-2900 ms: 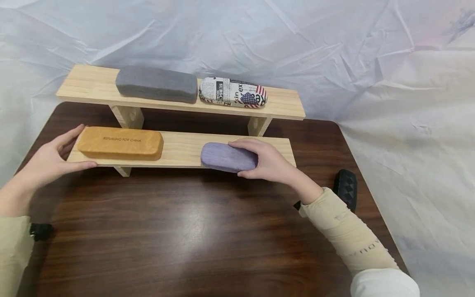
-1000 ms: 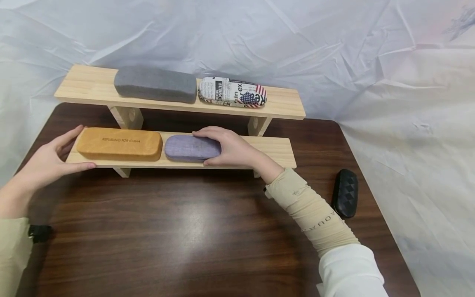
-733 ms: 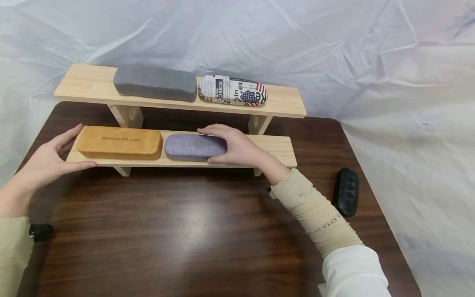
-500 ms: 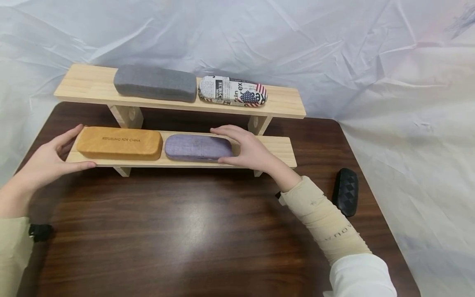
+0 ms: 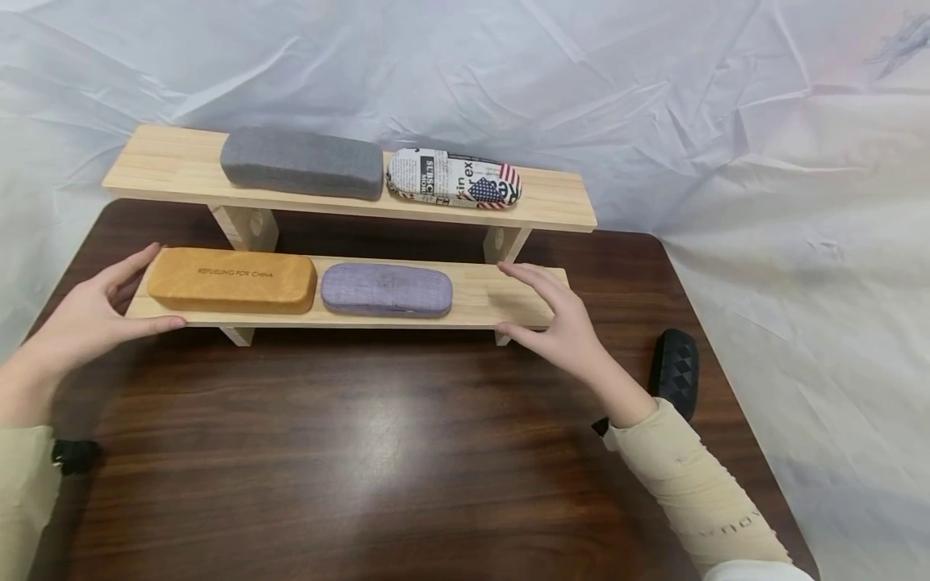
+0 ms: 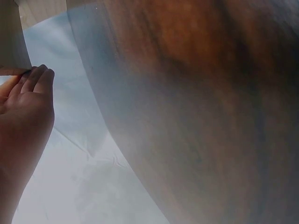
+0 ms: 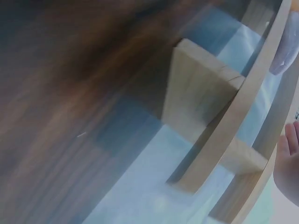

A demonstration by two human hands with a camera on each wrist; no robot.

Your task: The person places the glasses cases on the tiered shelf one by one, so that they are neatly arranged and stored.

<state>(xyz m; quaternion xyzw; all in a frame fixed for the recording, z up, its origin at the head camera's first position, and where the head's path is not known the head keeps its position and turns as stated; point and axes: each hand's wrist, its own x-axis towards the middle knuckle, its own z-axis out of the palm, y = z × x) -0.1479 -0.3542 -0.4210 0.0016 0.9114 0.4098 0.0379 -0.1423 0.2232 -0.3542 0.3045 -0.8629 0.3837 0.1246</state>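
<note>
In the head view my left hand (image 5: 94, 311) grips the left end of the lower shelf of a two-tier wooden rack (image 5: 479, 297), around the end of an orange glasses case (image 5: 232, 282) marked "REFUELING FOR CHINA". The left wrist view has its fingers (image 6: 41, 80) at the board's edge. A purple glasses case (image 5: 387, 289) lies to the right of the orange one, a narrow gap between them. My right hand (image 5: 563, 323) hovers over the right part of that shelf, thumb and fingers spread, holding nothing and apart from the purple case.
On the upper shelf (image 5: 555, 198) sit a grey glasses case (image 5: 301, 164) and a newspaper-print glasses case (image 5: 455, 177). A black quilted glasses case (image 5: 676, 373) lies at the right of the dark wooden table (image 5: 363, 452). Crinkled white sheeting (image 5: 465, 73) hangs behind.
The purple case slid left along the lower shelf until beside the orange case. My right hand then let go of it and drew away to the right. My left hand stayed put.
</note>
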